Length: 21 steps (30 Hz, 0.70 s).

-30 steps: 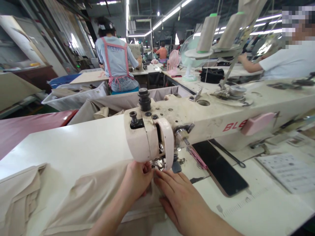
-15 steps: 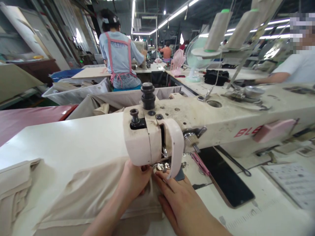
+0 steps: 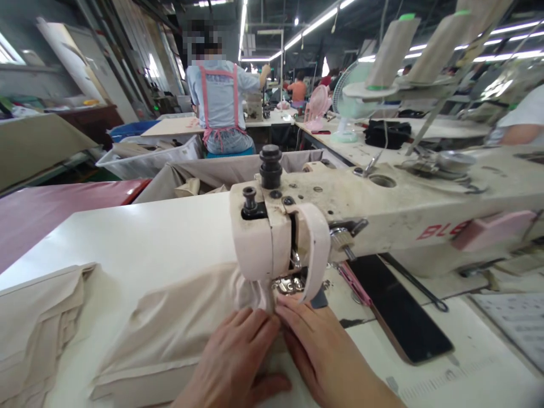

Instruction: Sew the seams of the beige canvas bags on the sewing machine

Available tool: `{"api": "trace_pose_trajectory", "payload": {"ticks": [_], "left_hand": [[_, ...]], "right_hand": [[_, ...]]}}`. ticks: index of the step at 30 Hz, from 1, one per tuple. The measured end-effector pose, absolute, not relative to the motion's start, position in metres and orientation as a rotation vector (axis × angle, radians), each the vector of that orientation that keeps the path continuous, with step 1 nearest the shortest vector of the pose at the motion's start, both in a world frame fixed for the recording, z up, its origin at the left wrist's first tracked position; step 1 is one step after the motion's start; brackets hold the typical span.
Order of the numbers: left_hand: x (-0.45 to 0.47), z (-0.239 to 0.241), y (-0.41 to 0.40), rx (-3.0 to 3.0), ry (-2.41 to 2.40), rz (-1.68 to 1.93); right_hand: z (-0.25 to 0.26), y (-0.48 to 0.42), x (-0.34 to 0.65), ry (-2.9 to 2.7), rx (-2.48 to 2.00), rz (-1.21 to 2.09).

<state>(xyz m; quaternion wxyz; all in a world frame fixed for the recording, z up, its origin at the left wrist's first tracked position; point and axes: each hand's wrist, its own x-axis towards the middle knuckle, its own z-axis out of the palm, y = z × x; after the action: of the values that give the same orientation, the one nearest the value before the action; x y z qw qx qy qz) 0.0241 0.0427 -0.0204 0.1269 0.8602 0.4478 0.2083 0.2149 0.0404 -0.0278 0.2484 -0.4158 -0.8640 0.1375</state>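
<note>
The left hand (image 3: pixel 238 354) has drawn back from the machine head (image 3: pixel 253 246) onto the cloth (image 3: pixel 170 320), palm down, and a co-worker's arm (image 3: pixel 254 82) has risen.

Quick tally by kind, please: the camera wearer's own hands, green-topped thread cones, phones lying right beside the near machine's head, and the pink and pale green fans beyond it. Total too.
Hands: 2 (left hand, right hand)
Green-topped thread cones: 2
Phone: 1
Fans: 2 (pink fan, pale green fan)
Total: 7
</note>
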Motion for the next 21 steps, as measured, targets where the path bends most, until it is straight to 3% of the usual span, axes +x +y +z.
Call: {"api": "trace_pose_trajectory", "payload": {"ticks": [6, 11, 21], "left_hand": [[0.020, -0.008, 0.036, 2.324, 1.327, 0.383], [0.021, -0.001, 0.042, 2.110, 1.465, 0.401], [0.033, -0.024, 0.020, 2.744, 1.353, 0.380]], "right_hand": [[-0.019, 0.029, 0.218, -2.131, -1.065, 0.563], [-0.014, 0.013, 0.221, -2.299, -0.949, 0.429], [-0.017, 0.011, 0.225, -2.543, -1.031, 0.503]]}}
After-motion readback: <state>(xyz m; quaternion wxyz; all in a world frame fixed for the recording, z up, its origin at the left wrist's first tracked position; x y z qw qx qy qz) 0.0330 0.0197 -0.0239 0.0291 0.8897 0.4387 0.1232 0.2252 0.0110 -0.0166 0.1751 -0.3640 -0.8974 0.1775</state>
